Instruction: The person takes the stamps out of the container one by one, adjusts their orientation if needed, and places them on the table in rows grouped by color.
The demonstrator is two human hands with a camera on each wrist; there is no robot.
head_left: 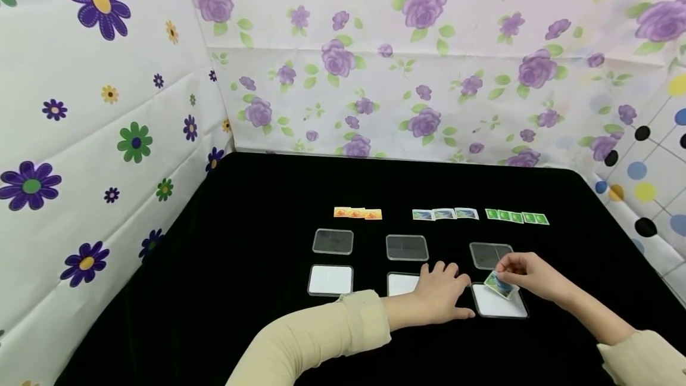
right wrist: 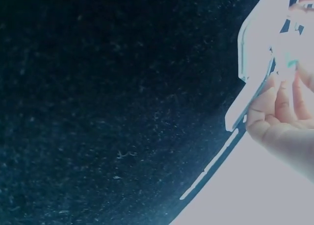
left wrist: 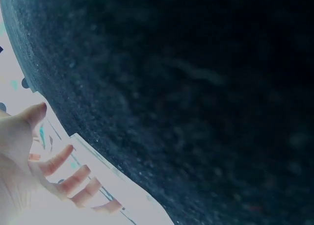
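Note:
My right hand (head_left: 527, 276) pinches a small stamp-like card (head_left: 501, 286) with a blue and green picture. The card is tilted over the white-bottomed tray (head_left: 501, 310) at the front right. In the right wrist view, the thumb and fingers of the right hand (right wrist: 277, 110) come together beside pale tray edges. My left hand (head_left: 440, 293) is spread, palm down, over the right part of the middle white-bottomed tray (head_left: 401, 284), with its thumb pointing toward the right tray. The left wrist view shows the left hand (left wrist: 54, 171) with fingers apart and nothing gripped.
Another white-bottomed tray (head_left: 330, 280) lies at the left. Behind are three clear trays: left (head_left: 333, 242), middle (head_left: 407, 248) and right (head_left: 485, 255). Farther back lie three orange cards (head_left: 357, 213), three blue cards (head_left: 445, 214) and several green cards (head_left: 516, 217) on black cloth.

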